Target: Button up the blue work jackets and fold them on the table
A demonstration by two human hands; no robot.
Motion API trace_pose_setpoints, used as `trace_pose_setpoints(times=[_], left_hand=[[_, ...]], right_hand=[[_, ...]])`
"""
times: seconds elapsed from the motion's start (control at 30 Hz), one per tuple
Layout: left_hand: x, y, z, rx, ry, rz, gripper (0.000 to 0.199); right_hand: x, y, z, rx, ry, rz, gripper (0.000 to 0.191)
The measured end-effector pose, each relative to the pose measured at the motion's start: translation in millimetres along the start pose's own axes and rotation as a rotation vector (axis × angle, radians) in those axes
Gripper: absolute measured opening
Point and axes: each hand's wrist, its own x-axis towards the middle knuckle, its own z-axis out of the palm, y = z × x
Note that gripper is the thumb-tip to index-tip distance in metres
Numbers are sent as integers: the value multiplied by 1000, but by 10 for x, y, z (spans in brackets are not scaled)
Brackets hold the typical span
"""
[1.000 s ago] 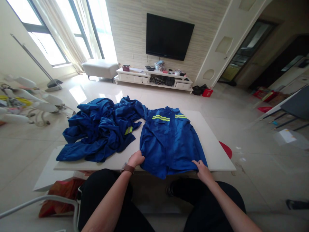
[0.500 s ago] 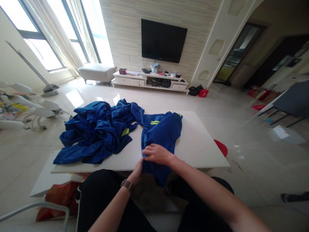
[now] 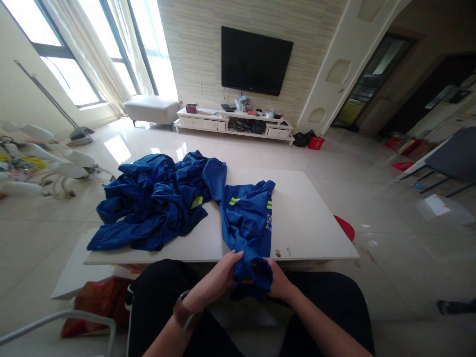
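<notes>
A blue work jacket (image 3: 245,223) with yellow-green stripes and white lettering lies partly on the white table (image 3: 305,223), its near end hanging over the front edge toward my lap. Bunched cloth at that end is gripped from the left by my left hand (image 3: 223,272), thumb on top. From the right side my right hand (image 3: 279,282) holds the same end, its fingers partly hidden behind the fabric. Left of it sits a crumpled heap of blue clothing (image 3: 152,198) with a yellow-green patch; the jacket touches it at the back, and I cannot tell whether they are joined.
Small stickers (image 3: 277,253) mark the table's front edge. A red round object (image 3: 344,228) shows past the right edge. Below the table at left are a red-brown bag (image 3: 94,302) and a pale metal tube (image 3: 74,315). A TV cabinet (image 3: 201,121) stands against the far wall.
The jacket's near end has been turned and gathered up, uncovering the white lettering. My right hand has moved from on top of the cloth to its right side; my left hand still grips the left.
</notes>
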Motion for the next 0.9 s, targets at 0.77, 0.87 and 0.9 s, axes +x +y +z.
trace_pose_setpoints(times=[0.77, 0.87, 0.9], left_hand=[[1518, -169, -84, 468, 256, 111, 60], [1339, -394, 302, 15, 70, -14, 68], [1260, -446, 428, -78, 10, -56, 70]], right_hand=[[498, 590, -239, 709, 490, 677, 102], [225, 400, -341, 937, 367, 719, 70], [59, 333, -383, 983, 353, 736, 64]])
